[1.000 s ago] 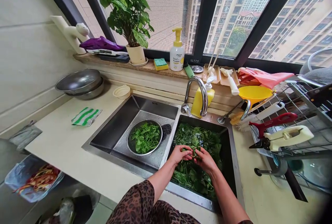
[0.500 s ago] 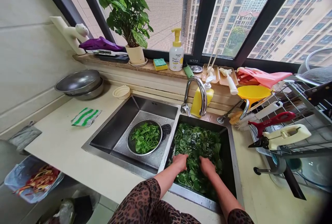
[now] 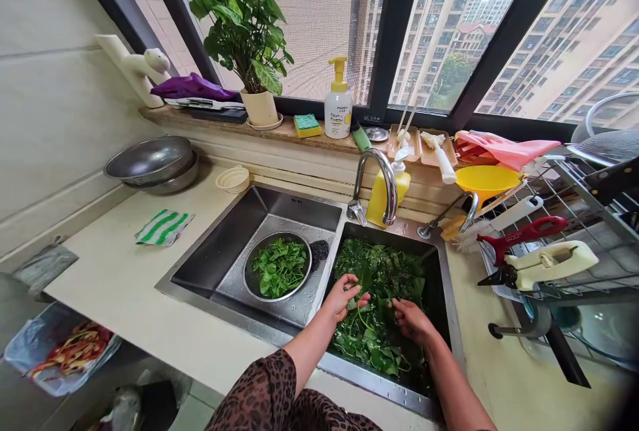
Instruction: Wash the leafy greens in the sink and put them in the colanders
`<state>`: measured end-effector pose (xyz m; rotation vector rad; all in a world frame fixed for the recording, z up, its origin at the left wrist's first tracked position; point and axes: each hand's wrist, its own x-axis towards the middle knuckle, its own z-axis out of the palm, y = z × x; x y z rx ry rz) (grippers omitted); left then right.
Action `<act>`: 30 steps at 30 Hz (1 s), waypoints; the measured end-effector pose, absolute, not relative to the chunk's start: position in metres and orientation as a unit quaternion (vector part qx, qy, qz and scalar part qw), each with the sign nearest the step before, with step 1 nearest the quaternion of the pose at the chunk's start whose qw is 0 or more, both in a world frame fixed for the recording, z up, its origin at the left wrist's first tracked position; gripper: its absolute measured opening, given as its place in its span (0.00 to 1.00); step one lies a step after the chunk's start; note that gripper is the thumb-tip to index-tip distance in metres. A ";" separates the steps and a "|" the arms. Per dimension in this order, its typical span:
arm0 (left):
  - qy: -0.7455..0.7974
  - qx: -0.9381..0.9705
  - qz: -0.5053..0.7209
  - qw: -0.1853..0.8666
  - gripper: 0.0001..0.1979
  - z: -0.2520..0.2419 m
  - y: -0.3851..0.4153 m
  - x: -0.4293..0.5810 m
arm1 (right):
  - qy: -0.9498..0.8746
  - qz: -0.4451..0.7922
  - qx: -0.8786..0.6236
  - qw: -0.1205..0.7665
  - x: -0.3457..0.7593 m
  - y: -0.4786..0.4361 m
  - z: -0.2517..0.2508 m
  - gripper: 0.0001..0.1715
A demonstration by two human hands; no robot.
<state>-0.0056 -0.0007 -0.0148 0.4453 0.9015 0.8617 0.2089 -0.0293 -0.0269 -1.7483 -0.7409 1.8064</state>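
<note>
My left hand [image 3: 343,298] is at the near left of the right sink basin [image 3: 387,241], its fingers curled around a sprig of wet leafy greens [image 3: 360,304]. My right hand [image 3: 409,321] hovers at the leaves a short way to the right, its fingers loosely apart. Dark green leaves [image 3: 379,344] fill that basin, lying in water. In the left basin, a round steel bowl [image 3: 277,268] holds a mound of washed-looking greens. Both my forearms reach in over the sink's front edge.
A curved steel faucet [image 3: 374,181] and a yellow bottle [image 3: 384,195] stand behind the basins. A wire dish rack [image 3: 589,198] with kitchen scissors [image 3: 524,235] sits at right. Stacked steel bowls [image 3: 152,161] and a striped cloth [image 3: 164,227] lie on the counter at left.
My hands have lifted from pressing down among the submerged greens and moved slightly apart. My left hand now has a sprig rising with it. The view has shifted slightly.
</note>
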 end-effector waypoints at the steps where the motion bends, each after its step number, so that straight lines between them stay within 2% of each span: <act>1: 0.405 0.208 0.408 0.792 0.25 -0.013 -0.001 -0.005 | -0.243 0.694 -0.614 0.287 0.208 -0.030 -0.021 0.17; 4: 0.384 0.203 0.434 0.789 0.29 -0.010 -0.002 -0.005 | -0.178 0.739 -0.541 0.359 0.198 -0.033 -0.005 0.21; 6: 0.379 0.197 0.445 0.787 0.31 -0.010 -0.002 -0.005 | -0.177 0.733 -0.539 0.376 0.186 -0.034 0.003 0.21; 9: 0.386 0.201 0.451 0.779 0.31 -0.013 -0.001 -0.006 | -0.202 0.716 -0.554 0.374 0.166 -0.034 0.006 0.20; 12: 0.415 0.212 0.452 0.761 0.27 -0.017 0.001 -0.007 | -0.213 0.722 -0.546 0.367 0.150 -0.033 0.003 0.21; 15: 0.432 0.222 0.463 0.742 0.27 -0.016 0.001 -0.007 | -0.236 0.715 -0.544 0.370 0.138 -0.033 0.004 0.23; 21: 0.386 0.289 0.441 0.757 0.26 -0.007 0.000 -0.005 | -0.327 0.652 -0.596 0.337 0.121 -0.032 0.004 0.26; 30: 0.434 0.218 0.464 0.741 0.23 -0.010 0.002 -0.005 | -0.377 0.667 -0.535 0.356 0.151 -0.027 0.011 0.19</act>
